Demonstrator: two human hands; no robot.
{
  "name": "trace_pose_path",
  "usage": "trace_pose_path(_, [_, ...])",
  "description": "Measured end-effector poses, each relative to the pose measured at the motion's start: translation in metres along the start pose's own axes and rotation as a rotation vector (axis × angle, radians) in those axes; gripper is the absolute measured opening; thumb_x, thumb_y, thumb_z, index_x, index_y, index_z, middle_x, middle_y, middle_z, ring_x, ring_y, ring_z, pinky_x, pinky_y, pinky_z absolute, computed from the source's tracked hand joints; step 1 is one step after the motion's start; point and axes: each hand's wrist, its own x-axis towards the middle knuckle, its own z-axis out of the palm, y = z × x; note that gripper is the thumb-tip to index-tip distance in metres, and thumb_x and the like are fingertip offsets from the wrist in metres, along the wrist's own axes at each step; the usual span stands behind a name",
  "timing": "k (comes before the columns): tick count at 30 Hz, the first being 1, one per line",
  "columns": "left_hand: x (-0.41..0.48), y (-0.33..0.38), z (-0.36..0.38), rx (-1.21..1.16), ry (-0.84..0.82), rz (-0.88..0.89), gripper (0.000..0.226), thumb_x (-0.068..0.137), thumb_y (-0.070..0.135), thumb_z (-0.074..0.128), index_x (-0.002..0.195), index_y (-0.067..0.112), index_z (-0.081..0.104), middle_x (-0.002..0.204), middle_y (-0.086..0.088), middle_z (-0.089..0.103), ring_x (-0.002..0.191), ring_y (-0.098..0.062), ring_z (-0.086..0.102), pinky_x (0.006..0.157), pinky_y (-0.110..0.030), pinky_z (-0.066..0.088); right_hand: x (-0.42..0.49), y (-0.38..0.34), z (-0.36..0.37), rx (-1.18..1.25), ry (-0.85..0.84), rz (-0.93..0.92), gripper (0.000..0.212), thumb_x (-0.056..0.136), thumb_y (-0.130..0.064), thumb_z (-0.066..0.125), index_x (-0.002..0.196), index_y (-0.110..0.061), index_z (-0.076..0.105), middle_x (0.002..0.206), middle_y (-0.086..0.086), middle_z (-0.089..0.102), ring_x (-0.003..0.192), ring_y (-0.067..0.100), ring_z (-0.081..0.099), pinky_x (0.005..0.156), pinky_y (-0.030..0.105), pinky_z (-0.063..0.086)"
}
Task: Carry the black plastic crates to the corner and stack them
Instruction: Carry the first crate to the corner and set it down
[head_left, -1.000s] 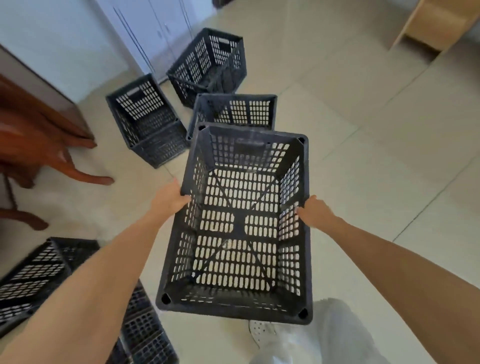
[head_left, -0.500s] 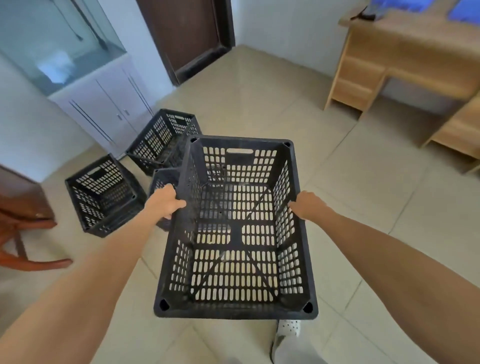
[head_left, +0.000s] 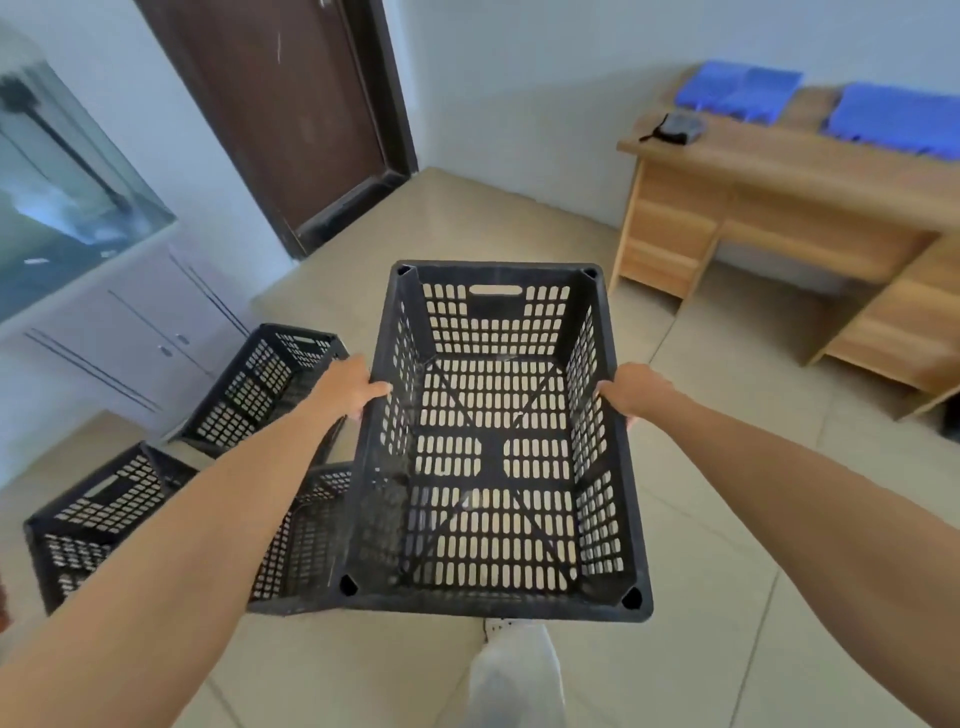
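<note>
Compared with a second ago, the brown door (head_left: 291, 114) is now in view and the three floor crates (head_left: 265, 384) lie further left. They stand empty on the tiled floor (head_left: 727, 519). The left hand (head_left: 348, 387) grips the left rim of the carried crate (head_left: 491, 449), which is rectangular, slotted black plastic, empty and held above the floor. The right hand (head_left: 631, 389) grips the right rim. A wooden desk (head_left: 779, 171) stands at right.

Both hands hold a black crate (head_left: 498, 447) off the tiled floor (head_left: 727, 597) — the left hand (head_left: 347, 387) grips its left rim, the right hand (head_left: 631, 389) its right rim. Three more crates (head_left: 260, 389) sit low on the left — a wooden desk (head_left: 779, 208) stands far right.
</note>
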Motion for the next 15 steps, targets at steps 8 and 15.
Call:
trace_pose_path(8, [0.190, 0.065, -0.060, 0.038, -0.048, 0.110, 0.030, 0.096, 0.036, 0.055, 0.076, 0.014, 0.050, 0.065, -0.005, 0.065, 0.059, -0.017, 0.063, 0.063, -0.029, 0.049, 0.150, -0.030, -0.091, -0.023, 0.033, 0.063, 0.039, 0.100, -0.035, 0.045, 0.105, 0.000, 0.062, 0.085, 0.008, 0.059, 0.077, 0.025, 0.058, 0.072, 0.032, 0.047])
trace_pose_path(15, [0.342, 0.115, -0.095, 0.030, -0.038, 0.058, 0.033, 0.098, 0.042, 0.048, 0.075, 0.018, 0.048, 0.068, -0.002, 0.062, 0.060, -0.013, 0.063, 0.054, -0.021, 0.041, 0.302, -0.060, -0.154, -0.080, -0.014, 0.044, 0.027, 0.099, -0.018, 0.046, 0.107, 0.002, 0.062, 0.089, 0.009, 0.059, 0.082, 0.027, 0.058, 0.076, 0.033, 0.049])
